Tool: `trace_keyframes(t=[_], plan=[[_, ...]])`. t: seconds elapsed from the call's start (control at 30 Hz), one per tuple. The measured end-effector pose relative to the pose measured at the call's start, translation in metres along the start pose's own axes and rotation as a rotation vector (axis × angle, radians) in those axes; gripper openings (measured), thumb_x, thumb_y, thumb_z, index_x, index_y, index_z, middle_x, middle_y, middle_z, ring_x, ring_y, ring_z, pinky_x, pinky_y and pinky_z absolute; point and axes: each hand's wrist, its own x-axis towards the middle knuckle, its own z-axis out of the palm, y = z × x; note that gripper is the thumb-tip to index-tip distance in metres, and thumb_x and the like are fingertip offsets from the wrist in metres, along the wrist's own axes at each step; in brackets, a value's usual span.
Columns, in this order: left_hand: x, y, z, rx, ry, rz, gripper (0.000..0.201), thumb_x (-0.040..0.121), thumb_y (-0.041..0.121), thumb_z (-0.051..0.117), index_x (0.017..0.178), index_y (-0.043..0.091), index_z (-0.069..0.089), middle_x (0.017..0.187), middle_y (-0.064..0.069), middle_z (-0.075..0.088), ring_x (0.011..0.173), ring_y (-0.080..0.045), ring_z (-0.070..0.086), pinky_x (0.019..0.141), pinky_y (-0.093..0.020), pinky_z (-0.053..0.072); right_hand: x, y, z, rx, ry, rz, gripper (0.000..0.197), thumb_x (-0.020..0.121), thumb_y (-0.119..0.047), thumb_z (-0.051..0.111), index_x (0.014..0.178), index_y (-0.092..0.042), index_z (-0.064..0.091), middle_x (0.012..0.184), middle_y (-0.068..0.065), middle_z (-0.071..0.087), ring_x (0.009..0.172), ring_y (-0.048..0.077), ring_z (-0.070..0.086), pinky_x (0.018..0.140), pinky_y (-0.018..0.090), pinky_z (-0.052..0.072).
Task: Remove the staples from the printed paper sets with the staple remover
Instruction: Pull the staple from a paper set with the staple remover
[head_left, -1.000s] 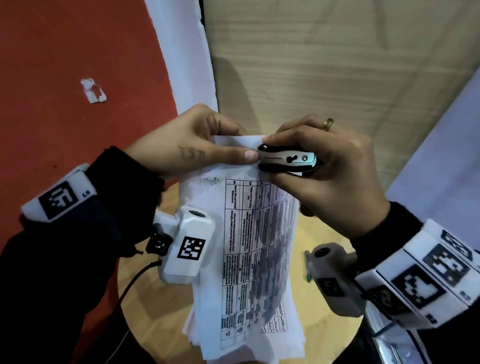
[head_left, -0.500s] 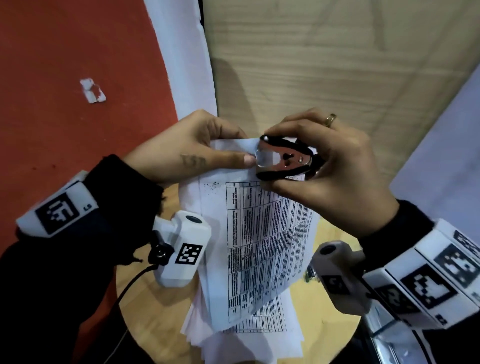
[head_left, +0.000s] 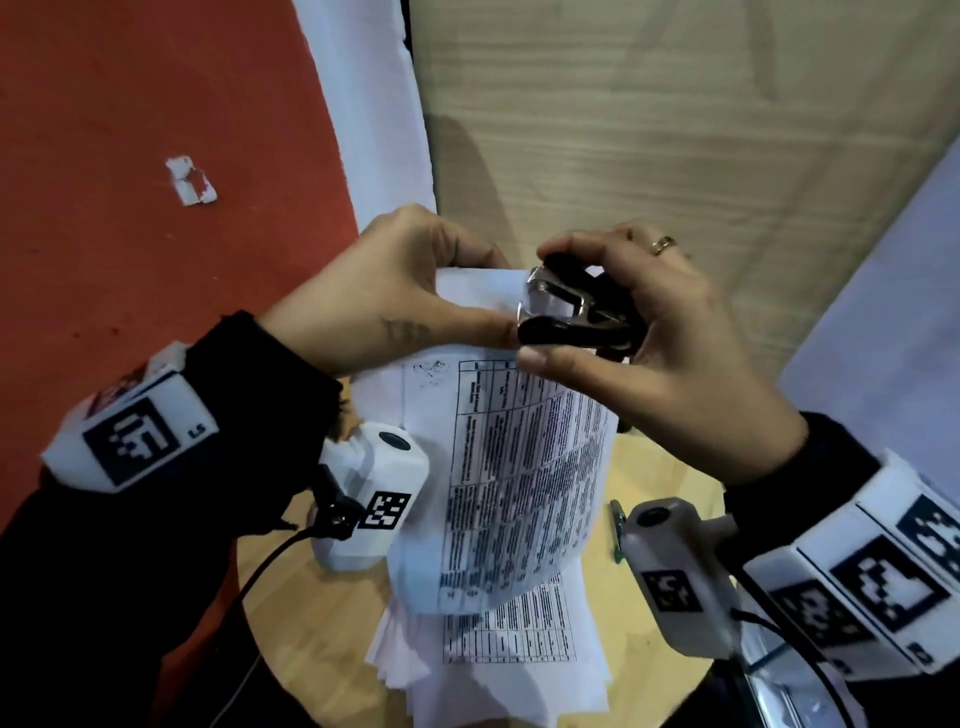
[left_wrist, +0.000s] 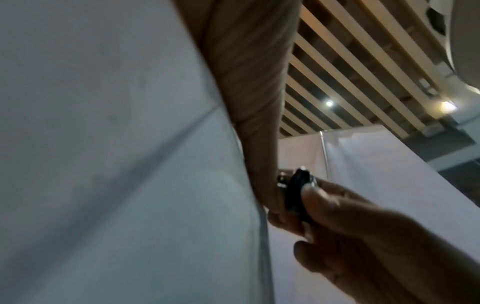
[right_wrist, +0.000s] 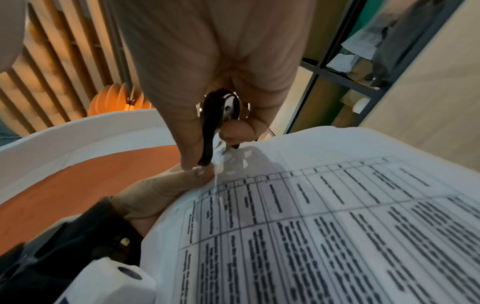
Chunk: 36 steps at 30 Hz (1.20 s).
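Note:
I hold a printed paper set (head_left: 524, 467) with a table on it up in the air above the round wooden table (head_left: 322, 623). My left hand (head_left: 395, 301) pinches the set's top edge, thumb in front, other fingers behind. My right hand (head_left: 649, 332) grips a black and chrome staple remover (head_left: 571, 312) between thumb and fingers. Its chrome claws sit at the top corner of the paper, right beside my left thumb tip. In the right wrist view the staple remover (right_wrist: 221, 121) bites at the crumpled corner of the paper set (right_wrist: 324, 216). The staple itself is not visible.
A stack of more printed paper sets (head_left: 498, 665) lies on the table below the held one. A green pen-like thing (head_left: 616, 530) lies to the right. A red floor (head_left: 130, 182) with a paper scrap (head_left: 189, 181) is at left, a pale wood panel (head_left: 675, 130) behind.
The staple remover has tilted from lying flat along the paper's top edge to standing on edge with its claws spread at the corner. The held paper set has risen slightly off the stack.

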Motion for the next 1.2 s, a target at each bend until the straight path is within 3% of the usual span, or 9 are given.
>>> trace_keyframes(t=[0.07, 0.17, 0.3, 0.47, 0.6, 0.7, 0.83, 0.93, 1.2], plan=[[0.0, 0.0, 0.002, 0.084, 0.061, 0.031, 0.019, 0.069, 0.03, 0.073, 0.08, 0.013, 0.074, 0.076, -0.013, 0.072, 0.066, -0.005, 0.059, 0.059, -0.029, 0.05, 0.002, -0.003, -0.002, -0.024, -0.009, -0.009, 0.052, 0.072, -0.044, 0.068, 0.114, -0.013, 0.06, 0.101, 0.0, 0.057, 0.097, 0.005, 0.054, 0.086, 0.012, 0.041], [0.001, -0.001, 0.002, 0.146, 0.106, 0.053, 0.02, 0.072, 0.03, 0.07, 0.079, 0.012, 0.073, 0.076, -0.013, 0.071, 0.066, -0.006, 0.058, 0.062, -0.033, 0.05, 0.001, -0.007, -0.005, 0.004, -0.019, 0.056, 0.046, 0.073, -0.048, 0.063, 0.108, -0.018, 0.059, 0.097, -0.005, 0.061, 0.092, 0.013, 0.06, 0.082, 0.032, 0.049], [0.003, -0.005, -0.002, 0.146, 0.079, 0.03, 0.022, 0.071, 0.033, 0.069, 0.079, 0.013, 0.073, 0.074, -0.012, 0.07, 0.061, -0.004, 0.053, 0.058, -0.024, 0.045, -0.001, -0.005, -0.006, 0.334, 0.029, 0.262, 0.028, 0.07, -0.047, 0.049, 0.095, -0.036, 0.055, 0.081, -0.014, 0.059, 0.065, 0.0, 0.053, 0.057, 0.015, 0.039], [0.003, -0.006, 0.0, 0.159, 0.057, 0.029, 0.017, 0.071, 0.033, 0.069, 0.075, 0.016, 0.072, 0.068, -0.009, 0.068, 0.057, 0.001, 0.05, 0.053, -0.018, 0.039, -0.001, -0.013, 0.001, 0.331, 0.123, 0.25, 0.033, 0.071, -0.05, 0.066, 0.085, -0.026, 0.048, 0.067, -0.008, 0.05, 0.05, 0.005, 0.042, 0.044, 0.024, 0.038], [0.003, -0.003, 0.003, 0.242, 0.099, 0.087, 0.03, 0.067, 0.05, 0.066, 0.06, 0.021, 0.064, 0.052, -0.002, 0.052, 0.052, 0.003, 0.039, 0.046, -0.022, 0.032, 0.004, -0.017, 0.012, 0.127, 0.177, 0.139, 0.034, 0.069, -0.03, 0.075, 0.088, -0.015, 0.05, 0.075, -0.001, 0.06, 0.062, 0.014, 0.056, 0.054, 0.03, 0.046], [0.002, -0.001, 0.007, 0.288, 0.145, 0.137, 0.026, 0.07, 0.043, 0.065, 0.066, 0.018, 0.068, 0.058, -0.009, 0.06, 0.054, -0.002, 0.044, 0.052, -0.028, 0.037, 0.008, -0.016, 0.015, 0.156, 0.222, 0.203, 0.024, 0.069, -0.022, 0.071, 0.084, -0.017, 0.053, 0.075, -0.002, 0.066, 0.07, 0.01, 0.063, 0.067, 0.034, 0.053], [0.002, 0.0, 0.011, 0.358, 0.165, 0.197, 0.028, 0.073, 0.036, 0.061, 0.069, 0.009, 0.069, 0.058, -0.013, 0.06, 0.056, -0.023, 0.052, 0.054, -0.034, 0.039, 0.009, -0.017, 0.013, 0.121, 0.199, 0.235, 0.017, 0.071, -0.023, 0.065, 0.084, -0.017, 0.055, 0.077, 0.0, 0.066, 0.054, 0.002, 0.051, 0.048, 0.014, 0.037], [0.002, -0.002, 0.012, 0.319, 0.18, 0.196, 0.024, 0.074, 0.033, 0.063, 0.07, 0.01, 0.07, 0.061, -0.009, 0.063, 0.062, -0.024, 0.059, 0.055, -0.037, 0.043, 0.009, -0.018, 0.011, 0.116, 0.196, 0.23, 0.015, 0.071, -0.022, 0.064, 0.083, -0.018, 0.056, 0.074, -0.001, 0.065, 0.049, 0.002, 0.048, 0.043, 0.009, 0.033], [0.001, 0.001, 0.017, 0.309, 0.248, 0.194, 0.021, 0.071, 0.03, 0.064, 0.073, 0.011, 0.074, 0.064, -0.01, 0.068, 0.064, -0.026, 0.062, 0.057, -0.04, 0.045, 0.011, -0.021, 0.012, 0.247, 0.224, 0.294, 0.018, 0.066, -0.012, 0.062, 0.071, -0.026, 0.052, 0.069, -0.008, 0.062, 0.067, 0.014, 0.062, 0.062, 0.033, 0.05]])
